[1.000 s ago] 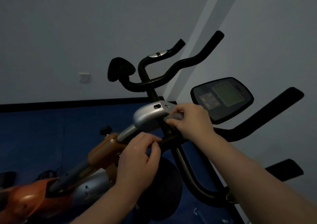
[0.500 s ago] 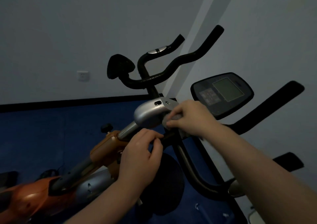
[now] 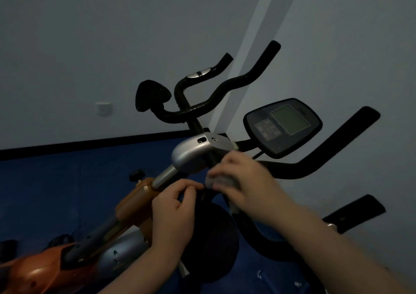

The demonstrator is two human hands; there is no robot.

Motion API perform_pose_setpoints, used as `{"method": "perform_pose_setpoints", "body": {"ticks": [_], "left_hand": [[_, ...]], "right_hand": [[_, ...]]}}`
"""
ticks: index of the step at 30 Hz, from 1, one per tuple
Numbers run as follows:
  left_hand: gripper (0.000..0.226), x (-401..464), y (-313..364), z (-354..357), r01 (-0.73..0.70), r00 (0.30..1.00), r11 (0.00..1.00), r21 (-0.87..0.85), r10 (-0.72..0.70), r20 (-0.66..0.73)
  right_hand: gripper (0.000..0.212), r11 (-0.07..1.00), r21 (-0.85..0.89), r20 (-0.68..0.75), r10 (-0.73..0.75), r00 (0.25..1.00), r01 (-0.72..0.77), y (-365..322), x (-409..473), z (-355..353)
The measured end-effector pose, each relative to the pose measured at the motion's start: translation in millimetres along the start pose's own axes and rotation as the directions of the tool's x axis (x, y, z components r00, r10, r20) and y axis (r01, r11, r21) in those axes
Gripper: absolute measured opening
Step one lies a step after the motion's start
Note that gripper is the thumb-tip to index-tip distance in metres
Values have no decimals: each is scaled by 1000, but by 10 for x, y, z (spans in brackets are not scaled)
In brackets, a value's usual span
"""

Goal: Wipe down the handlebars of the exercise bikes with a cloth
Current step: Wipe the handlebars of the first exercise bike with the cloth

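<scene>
Dim grey walls (image 3: 90,35) (one socket (image 3: 103,109)) meet blue floor (image 3: 56,192) along a black skirting (image 3: 90,146).

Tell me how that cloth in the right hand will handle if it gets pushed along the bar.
The cloth looks bunched under the right hand, so it is probably soft and floppy, and light. It should mould round the black handlebar rather than slide stiffly. A loose end hangs below, which might snag.

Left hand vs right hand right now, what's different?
The right hand grips a pale cloth against the black handlebar; the left hand holds no cloth and pinches the bar beside it. The right hand sits higher, nearer the console, and looks blurred; the left is sharp. Both are bare.
</scene>
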State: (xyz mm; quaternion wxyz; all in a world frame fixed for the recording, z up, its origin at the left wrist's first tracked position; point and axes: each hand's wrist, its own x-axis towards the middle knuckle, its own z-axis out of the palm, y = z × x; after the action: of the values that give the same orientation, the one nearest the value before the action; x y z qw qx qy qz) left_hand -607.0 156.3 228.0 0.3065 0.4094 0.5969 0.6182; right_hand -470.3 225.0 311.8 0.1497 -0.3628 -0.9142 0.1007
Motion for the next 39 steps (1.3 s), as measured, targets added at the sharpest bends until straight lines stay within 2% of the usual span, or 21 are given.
{"method": "perform_pose_setpoints", "body": {"ticks": [1, 3, 5, 8, 9, 12, 17, 18, 19, 21, 22, 24, 26, 30, 31, 32, 34, 35, 36, 37, 39], "left_hand": [[38, -5, 11, 0, 1, 1000, 1000, -7, -1, -1], [37, -4, 22, -9, -4, 1000, 1000, -4, 4, -1], [33, 3, 50, -18, 0, 1000, 1000, 7, -1, 31], [27, 36, 110, -13, 24, 996, 1000, -2, -24, 86], [26, 53, 135, -13, 39, 995, 999, -25, -36, 93], [27, 98, 191, -32, 63, 992, 996, -59, -55, 116], [23, 128, 264, 14, 32, 976, 998, 51, -42, 211], [21, 160, 291, 44, 0, 970, 996, 89, -21, 241], [20, 194, 321, 80, -32, 960, 992, 118, -2, 279], [19, 269, 375, 157, -73, 938, 985, 156, 14, 347], [19, 301, 392, 191, -85, 929, 981, 177, 14, 369], [20, 332, 405, 247, -84, 928, 978, 190, 8, 372], [22, 340, 381, 255, -48, 940, 992, 120, 4, 341], [23, 312, 314, 183, -56, 929, 995, 80, 23, 369], [24, 309, 306, 169, -68, 923, 994, 87, 29, 384], [24, 310, 303, 161, -71, 921, 993, 90, 30, 389], [23, 313, 303, 166, -64, 924, 993, 101, 21, 382], [22, 313, 298, 177, -66, 925, 991, 115, 18, 379], [22, 314, 293, 185, -74, 925, 988, 133, 18, 381], [21, 314, 292, 187, -91, 922, 985, 150, 26, 387], [22, 307, 290, 180, -143, 910, 976, 167, 63, 410]], "right_hand": [[23, 999, -39, 18, -32, 999, 33, -22, -93, 47], [20, 994, -95, -47, -55, 997, 51, 82, -210, 13], [20, 991, -123, -144, 34, 989, -52, 236, -255, -125], [20, 971, -66, -302, 200, 932, -230, 229, -222, -130], [18, 974, -37, -318, 199, 927, -222, 139, -185, -35], [21, 995, -13, -222, 98, 970, -103, -54, -217, 174], [21, 957, -1, -338, 273, 901, -290, 302, -450, -221], [20, 942, 8, -403, 311, 861, -336, 343, -456, -295], [19, 913, 56, -488, 378, 787, -404, 392, -461, -373], [19, 837, 176, -649, 494, 578, -518, 486, -470, -512], [19, 802, 212, -682, 531, 503, -559, 509, -474, -537], [18, 739, 224, -670, 590, 450, -635, 430, -466, -409], [16, 758, 200, -655, 575, 491, -621, 201, -406, -78], [25, 826, 337, -366, 558, 745, -453, -129, -352, 214], [25, 834, 332, -364, 545, 755, -441, -73, -374, 115], [24, 834, 315, -413, 550, 726, -452, 25, -400, -17], [23, 800, 278, -571, 583, 578, -531, 232, -445, -277], [23, 764, 285, -614, 609, 501, -579, 269, -450, -324], [22, 736, 283, -632, 626, 458, -615, 252, -420, -294], [21, 733, 251, -625, 621, 473, -632, 180, -371, -187], [20, 802, 194, -513, 574, 638, -566, -40, -283, 131]]}}
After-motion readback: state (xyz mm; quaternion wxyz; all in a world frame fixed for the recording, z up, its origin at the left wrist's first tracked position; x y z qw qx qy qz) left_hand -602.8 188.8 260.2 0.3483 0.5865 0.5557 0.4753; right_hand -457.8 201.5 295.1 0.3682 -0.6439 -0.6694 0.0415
